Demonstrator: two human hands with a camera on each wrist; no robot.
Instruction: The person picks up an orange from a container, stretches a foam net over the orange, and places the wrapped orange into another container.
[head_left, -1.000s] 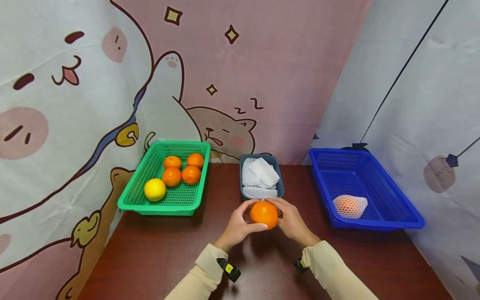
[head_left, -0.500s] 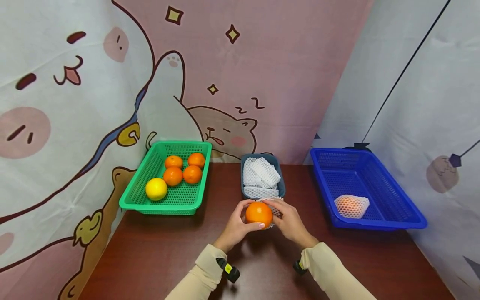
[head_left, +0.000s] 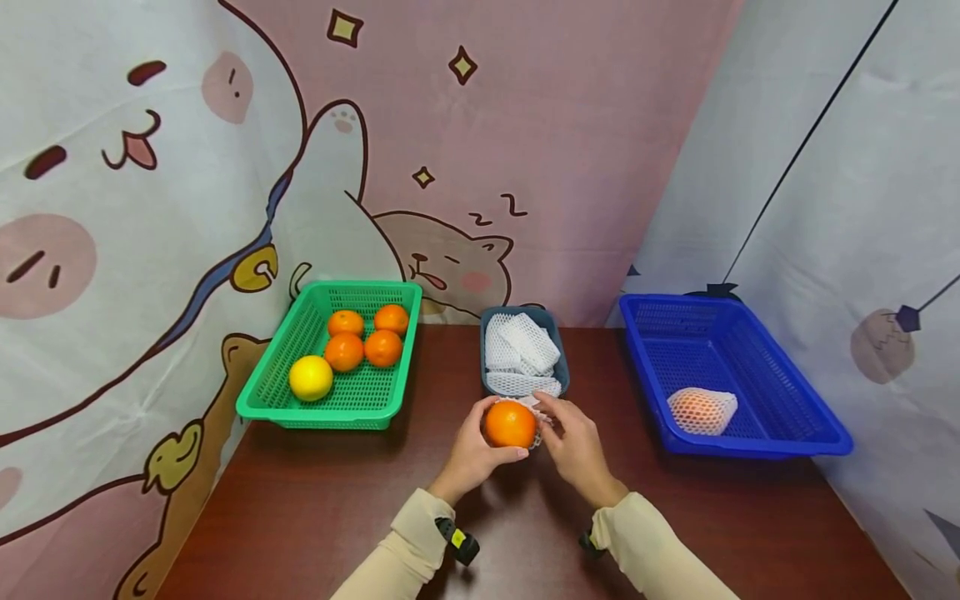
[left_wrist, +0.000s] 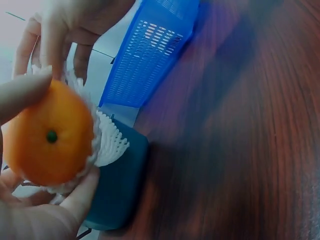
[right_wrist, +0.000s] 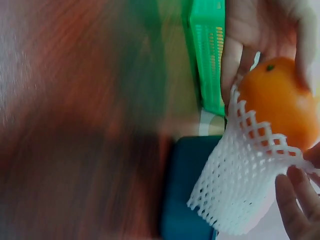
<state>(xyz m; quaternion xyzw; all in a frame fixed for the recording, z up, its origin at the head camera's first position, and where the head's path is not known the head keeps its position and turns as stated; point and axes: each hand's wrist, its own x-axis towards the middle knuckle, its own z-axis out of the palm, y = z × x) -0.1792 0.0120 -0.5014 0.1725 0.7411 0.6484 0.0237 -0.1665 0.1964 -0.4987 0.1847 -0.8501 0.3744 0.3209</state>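
An orange (head_left: 511,423) with a small green stem end sits partly inside a white foam net sleeve (right_wrist: 240,175). My left hand (head_left: 475,450) grips the orange between thumb and fingers, as the left wrist view also shows. With its fingertips my right hand (head_left: 576,443) pinches the net's edge at the orange's right side. In the right wrist view the net covers one side of the orange and its loose end hangs past the fruit. Just behind both hands stands a small dark teal basket (head_left: 561,354) of folded white foam nets (head_left: 528,343).
On the left, a green basket (head_left: 322,414) holds several oranges (head_left: 344,352) and a yellow fruit (head_left: 311,378). A blue basket (head_left: 757,450) on the right holds one net-covered fruit (head_left: 701,411). A printed curtain rises behind the brown table (head_left: 315,517).
The orange has shifted slightly left in my left hand, and the net now shows around its right side. My right hand has moved from the orange's side to the net's edge.
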